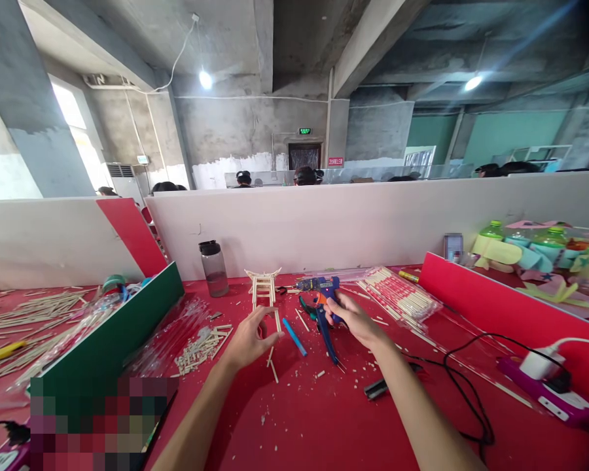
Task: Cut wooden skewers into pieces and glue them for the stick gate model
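Observation:
A small tower-like frame (pixel 264 288) of pale wooden sticks stands upright at the middle of the red table. My left hand (pixel 250 339) is right in front of it, thumb and fingers curved apart, fingertips close to its lower sticks; whether they touch, I cannot tell. My right hand (pixel 352 317) is wrapped round the handle of a blue hot glue gun (pixel 328 286), its nozzle turned left towards the frame. Below the gun lies a blue-handled hand tool (pixel 328 337), partly covered. A blue pen (pixel 294 337) lies between my hands.
Cut stick pieces (pixel 201 350) lie at left near a water bottle (pixel 214 268). Bagged sticks (pixel 397 294) are at back right. A black cable (pixel 471 392) runs by a purple power strip (pixel 552 392). A black tool (pixel 377 390) lies by my right forearm. Green (pixel 103 327) and red (pixel 510 294) dividers flank me.

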Demonstrator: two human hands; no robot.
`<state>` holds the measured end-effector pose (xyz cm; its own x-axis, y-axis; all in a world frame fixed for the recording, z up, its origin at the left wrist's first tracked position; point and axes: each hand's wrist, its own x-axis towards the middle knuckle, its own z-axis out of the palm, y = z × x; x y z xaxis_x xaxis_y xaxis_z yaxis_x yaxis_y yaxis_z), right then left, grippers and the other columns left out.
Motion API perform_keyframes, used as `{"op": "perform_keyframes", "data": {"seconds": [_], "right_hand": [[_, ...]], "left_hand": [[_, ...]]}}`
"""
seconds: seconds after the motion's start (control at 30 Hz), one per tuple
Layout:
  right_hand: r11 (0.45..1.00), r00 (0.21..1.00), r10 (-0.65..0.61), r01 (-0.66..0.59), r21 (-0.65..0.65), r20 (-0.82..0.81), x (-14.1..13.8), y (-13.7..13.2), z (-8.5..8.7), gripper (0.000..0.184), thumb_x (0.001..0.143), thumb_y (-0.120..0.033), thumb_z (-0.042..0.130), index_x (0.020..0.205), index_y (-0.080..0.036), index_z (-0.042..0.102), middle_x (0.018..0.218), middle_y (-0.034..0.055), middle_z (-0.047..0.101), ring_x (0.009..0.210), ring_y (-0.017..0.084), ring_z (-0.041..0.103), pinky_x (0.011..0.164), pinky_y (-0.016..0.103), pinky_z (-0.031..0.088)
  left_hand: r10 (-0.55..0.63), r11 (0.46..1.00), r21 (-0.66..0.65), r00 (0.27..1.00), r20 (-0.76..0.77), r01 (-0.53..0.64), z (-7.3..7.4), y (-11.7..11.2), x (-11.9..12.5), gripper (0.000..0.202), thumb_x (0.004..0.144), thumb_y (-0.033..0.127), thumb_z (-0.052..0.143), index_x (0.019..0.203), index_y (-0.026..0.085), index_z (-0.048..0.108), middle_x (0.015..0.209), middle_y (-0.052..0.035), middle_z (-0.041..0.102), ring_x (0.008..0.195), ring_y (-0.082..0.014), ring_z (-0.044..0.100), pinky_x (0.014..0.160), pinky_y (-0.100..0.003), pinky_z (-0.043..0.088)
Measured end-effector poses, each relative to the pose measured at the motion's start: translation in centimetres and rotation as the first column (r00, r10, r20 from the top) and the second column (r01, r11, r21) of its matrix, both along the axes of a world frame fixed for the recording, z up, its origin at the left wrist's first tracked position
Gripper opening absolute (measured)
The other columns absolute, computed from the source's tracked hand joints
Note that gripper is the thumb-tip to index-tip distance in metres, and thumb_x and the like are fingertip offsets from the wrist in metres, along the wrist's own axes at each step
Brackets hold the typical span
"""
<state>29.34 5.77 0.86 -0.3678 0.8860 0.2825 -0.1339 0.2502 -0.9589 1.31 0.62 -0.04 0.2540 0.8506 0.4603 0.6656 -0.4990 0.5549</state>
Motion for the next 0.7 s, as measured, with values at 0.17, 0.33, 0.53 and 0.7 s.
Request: {"op": "perform_keyframes", "data": {"seconds": [0.17,0.33,0.53,0.7], "right_hand": [[0.973,0.974,0.226,-0.225,0.045,-0.017,-0.4,-1.2,0.4,0.027,0.085,-0.042,0.068,0.098,-0.020,0.059,0.083,0.0019,0.061,0.079,0.017,0.058,0.080,0.033,0.045],[0.981,0.984,0.162,-0.169,0.097,0.075,-0.5,-1.0,0.3,0.026,0.082,-0.043,0.071,0.089,-0.019,0.062,0.072,-0.0007,0.058,0.068,0.015,0.054,0.070,0.030,0.043],[0.979,0.953,-0.056,-0.006,0.203,0.298,-1.2,-1.0,0.2,0.041,0.090,-0.057,0.053,0.085,-0.019,0.066,0.061,-0.0026,0.051,0.054,0.013,0.046,0.055,0.027,0.036],[0.906,0.867,-0.231,0.027,0.422,0.442,-1.9,-1.6,0.4,0.040,0.092,-0.054,0.051,0.076,-0.020,0.064,0.067,0.0003,0.063,0.066,0.018,0.058,0.065,0.028,0.041]], "left_hand": [[0.036,0.999,-0.007,0.995,0.088,-0.036,0.0,0.2,0.0,0.044,0.081,0.040,0.066,0.118,0.019,0.057,0.074,0.0031,0.055,0.062,-0.0127,0.052,0.061,-0.025,0.042],[0.047,0.999,-0.009,0.994,0.099,-0.046,-0.1,0.3,0.0,0.045,0.081,0.039,0.066,0.120,0.018,0.057,0.074,0.0028,0.056,0.061,-0.0122,0.052,0.060,-0.024,0.042],[0.036,0.999,0.002,0.996,0.079,-0.036,0.0,0.3,-0.1,0.044,0.081,0.041,0.067,0.117,0.018,0.058,0.077,0.0014,0.058,0.064,-0.0130,0.053,0.063,-0.026,0.043],[0.031,0.999,-0.035,0.998,0.056,-0.029,0.2,0.1,0.0,0.044,0.081,0.041,0.066,0.117,0.018,0.057,0.078,0.0016,0.059,0.063,-0.0130,0.054,0.062,-0.026,0.043]]}}
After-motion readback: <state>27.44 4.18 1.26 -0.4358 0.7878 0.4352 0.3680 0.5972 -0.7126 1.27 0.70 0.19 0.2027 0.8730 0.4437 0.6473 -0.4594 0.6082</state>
